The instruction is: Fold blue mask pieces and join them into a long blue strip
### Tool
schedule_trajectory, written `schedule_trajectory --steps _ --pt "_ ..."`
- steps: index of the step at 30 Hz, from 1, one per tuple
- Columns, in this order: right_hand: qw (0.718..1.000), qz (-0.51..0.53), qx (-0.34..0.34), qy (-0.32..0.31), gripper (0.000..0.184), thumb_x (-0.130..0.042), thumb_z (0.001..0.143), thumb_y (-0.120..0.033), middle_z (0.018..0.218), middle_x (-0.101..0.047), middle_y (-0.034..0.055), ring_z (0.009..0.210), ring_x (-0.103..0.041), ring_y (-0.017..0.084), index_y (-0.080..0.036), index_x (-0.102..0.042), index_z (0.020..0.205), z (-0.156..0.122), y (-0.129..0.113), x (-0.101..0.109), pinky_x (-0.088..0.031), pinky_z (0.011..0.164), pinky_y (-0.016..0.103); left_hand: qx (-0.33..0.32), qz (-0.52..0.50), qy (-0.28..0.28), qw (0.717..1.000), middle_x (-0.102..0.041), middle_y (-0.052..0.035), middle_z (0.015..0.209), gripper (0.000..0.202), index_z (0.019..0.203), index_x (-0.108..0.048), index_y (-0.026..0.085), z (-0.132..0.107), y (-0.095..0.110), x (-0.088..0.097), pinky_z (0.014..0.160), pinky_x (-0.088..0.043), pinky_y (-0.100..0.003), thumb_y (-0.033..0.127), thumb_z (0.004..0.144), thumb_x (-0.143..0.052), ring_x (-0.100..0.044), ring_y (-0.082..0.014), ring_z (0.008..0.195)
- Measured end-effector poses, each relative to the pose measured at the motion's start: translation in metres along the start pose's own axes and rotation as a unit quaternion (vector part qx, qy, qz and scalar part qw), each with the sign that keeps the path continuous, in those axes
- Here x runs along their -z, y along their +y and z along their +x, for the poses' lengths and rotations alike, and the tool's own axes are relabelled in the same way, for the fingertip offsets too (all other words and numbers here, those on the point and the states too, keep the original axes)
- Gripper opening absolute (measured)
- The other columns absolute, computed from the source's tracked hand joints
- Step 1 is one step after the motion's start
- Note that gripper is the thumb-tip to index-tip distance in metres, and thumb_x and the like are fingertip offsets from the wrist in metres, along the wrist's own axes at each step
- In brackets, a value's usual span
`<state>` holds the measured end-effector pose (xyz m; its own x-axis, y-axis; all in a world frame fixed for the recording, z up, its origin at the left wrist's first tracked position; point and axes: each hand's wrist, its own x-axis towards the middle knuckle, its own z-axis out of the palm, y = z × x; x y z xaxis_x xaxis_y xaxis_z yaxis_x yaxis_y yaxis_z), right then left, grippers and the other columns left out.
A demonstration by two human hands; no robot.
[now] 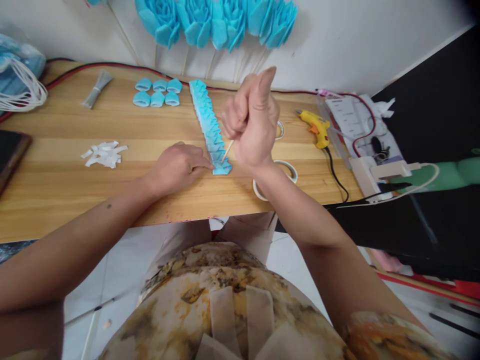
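A long strip of light blue pleated paper or fabric point(208, 122) lies down the table, its near end close to the front edge. My left hand point(180, 164) rests on the wood with fingers closed, the fingertips at the left edge of that near end. Raised over the strip's right side, my right hand point(253, 117) is closed in a fist with the thumb up. It grips a thin wooden stick point(228, 151), whose lower tip points down onto the near folds. Most of the stick is hidden inside the fist.
Several blue rings point(157, 92), white paper scraps point(104, 154) and a bundle of grey ties point(96, 90) lie leftward. A tape roll point(256, 190) sits under my right wrist. A yellow glue gun point(315, 127) lies right. Blue fabric flowers point(228, 22) stand along the wall.
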<state>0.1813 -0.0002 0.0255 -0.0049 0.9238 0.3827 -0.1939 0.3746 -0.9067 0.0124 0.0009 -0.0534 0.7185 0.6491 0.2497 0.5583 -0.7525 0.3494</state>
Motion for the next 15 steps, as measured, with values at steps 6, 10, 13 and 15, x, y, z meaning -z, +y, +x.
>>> schedule_trajectory --steps 6,10,13,15 --pt "0.997 0.047 0.059 0.024 0.069 -0.036 0.090 -0.085 0.053 -0.016 -0.0055 0.045 -0.015 0.013 -0.024 -0.026 0.060 -0.002 0.004 0.003 -0.017 0.046 0.031 -0.007 -0.005 0.003 1.000 -0.078 -0.0056 0.093 0.038 0.101 -0.082 0.023 0.000 -0.002 -0.001 0.072 -0.043 -0.031 0.020 0.097 -0.044 -0.070 -0.0195 0.086" --pt "1.000 0.001 0.007 0.000 0.071 -0.038 0.083 -0.092 0.052 -0.018 -0.0057 0.045 -0.019 0.013 -0.026 -0.027 0.061 -0.003 0.003 0.010 -0.023 0.044 0.030 -0.007 -0.010 0.007 1.000 -0.078 -0.0055 0.091 0.038 0.100 -0.082 0.024 0.000 -0.002 -0.001 0.072 -0.044 -0.031 0.020 0.096 -0.045 -0.070 -0.0196 0.086" --pt "0.998 -0.040 -0.018 0.039 0.071 -0.035 0.079 -0.096 0.053 -0.021 -0.0040 0.046 -0.027 0.016 -0.027 -0.028 0.062 -0.004 0.002 0.014 -0.027 0.043 0.032 -0.002 -0.003 0.001 1.000 -0.077 -0.0055 0.091 0.038 0.101 -0.082 0.024 0.000 -0.003 -0.001 0.073 -0.044 -0.031 0.021 0.097 -0.044 -0.070 -0.0196 0.086" --pt "0.996 -0.061 -0.036 0.055 0.071 -0.035 0.078 -0.096 0.052 -0.022 -0.0032 0.047 -0.032 0.018 -0.027 -0.028 0.063 -0.005 0.001 0.014 -0.029 0.043 0.032 -0.002 -0.001 -0.002 1.000 -0.077 -0.0057 0.091 0.038 0.101 -0.082 0.024 0.000 -0.003 -0.001 0.074 -0.044 -0.032 0.020 0.097 -0.044 -0.070 -0.0200 0.087"
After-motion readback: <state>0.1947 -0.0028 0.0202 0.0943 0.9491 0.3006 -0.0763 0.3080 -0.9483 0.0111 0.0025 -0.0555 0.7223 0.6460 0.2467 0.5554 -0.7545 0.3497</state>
